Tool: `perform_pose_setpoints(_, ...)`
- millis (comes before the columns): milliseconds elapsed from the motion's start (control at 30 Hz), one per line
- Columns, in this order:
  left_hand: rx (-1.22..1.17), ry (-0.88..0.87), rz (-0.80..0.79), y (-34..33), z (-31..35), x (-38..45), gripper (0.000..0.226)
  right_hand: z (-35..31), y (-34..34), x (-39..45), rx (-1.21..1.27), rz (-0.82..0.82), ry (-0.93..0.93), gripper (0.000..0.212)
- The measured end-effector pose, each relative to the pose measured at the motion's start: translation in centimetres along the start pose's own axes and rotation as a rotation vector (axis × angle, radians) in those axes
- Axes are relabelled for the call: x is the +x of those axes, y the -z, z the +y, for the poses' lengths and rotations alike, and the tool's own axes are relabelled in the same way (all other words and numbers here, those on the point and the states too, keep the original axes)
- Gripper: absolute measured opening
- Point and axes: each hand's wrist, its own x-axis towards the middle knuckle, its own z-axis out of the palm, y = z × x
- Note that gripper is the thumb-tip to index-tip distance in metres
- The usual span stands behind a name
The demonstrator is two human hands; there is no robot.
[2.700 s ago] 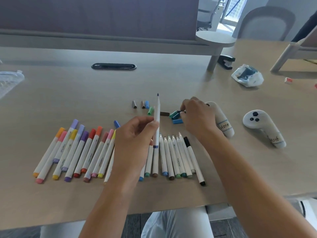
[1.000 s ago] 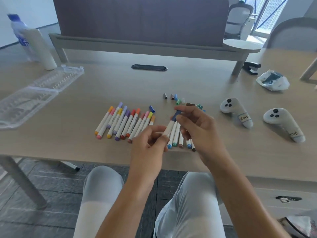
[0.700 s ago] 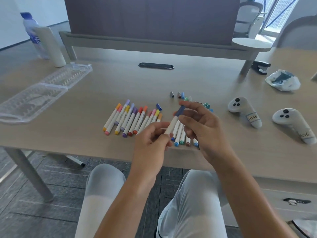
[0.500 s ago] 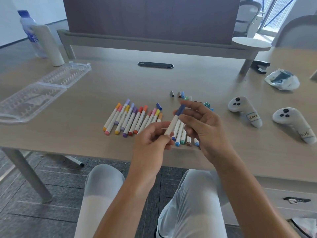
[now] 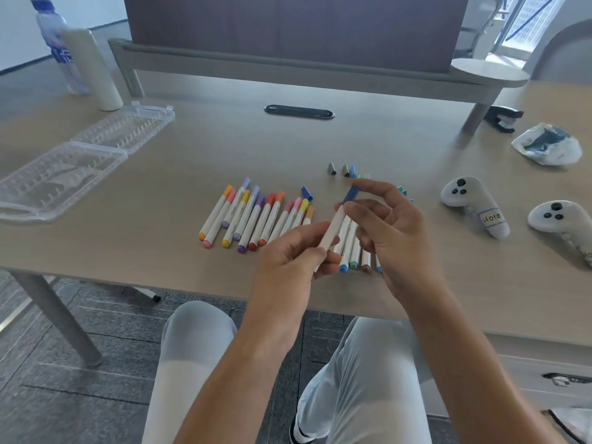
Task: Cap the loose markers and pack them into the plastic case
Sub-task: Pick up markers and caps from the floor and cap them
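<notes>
— Where is the white marker with the dark blue cap lying?
— Left hand is gripping its lower barrel; right hand, at three o'clock, is pinching the capped end — fingers half curled.

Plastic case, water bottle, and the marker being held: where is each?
plastic case (image 5: 61,184), head view, on its open near half.
water bottle (image 5: 59,49), head view, on its label.
marker (image 5: 334,229), head view, on its white barrel.

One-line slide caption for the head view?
Left hand holds a white marker while right hand fits its blue cap; plastic case lies open.
</notes>
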Motion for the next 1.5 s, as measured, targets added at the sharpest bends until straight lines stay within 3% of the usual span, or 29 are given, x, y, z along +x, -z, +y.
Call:
perform_pose_setpoints(267,-0.06,-0.047,-0.007,0.1,-0.4,0.4,0.041,-0.6,-0.2,-0.2,-0.042,-0.053,0.075,0.037)
perform_pose_setpoints(733,0.032,-0.104,-0.039,-1.7,-0.3,1.7,0.039,-1.9,0.2,-0.8,-0.148,0.065,0.123,0.033)
perform_pose_setpoints(900,0.455,-0.226,-0.055,-3.9,0.3,2.0,0.024,-2.1,4.8,-0.1,-0.149,0.159,0.064,0.031)
perform_pose_setpoints(1033,0.948,-0.445,0.045,-4.6,-0.6,3.9,0.022,-1.8,10.4,0.7,-0.417,0.232,0.058,0.031)
perform_pose_setpoints(1100,1.132,-0.459,0.08,-4.7,-1.6,5.0,0.028,-1.3,12.3,0.7,-0.551,0.214,0.05,0.031)
perform_pose_setpoints(1500,1.336,-0.326,0.111,-5.7,-2.5,7.2,0.021,1.5,13.7,-0.3,-0.952,0.241,-0.007,0.038)
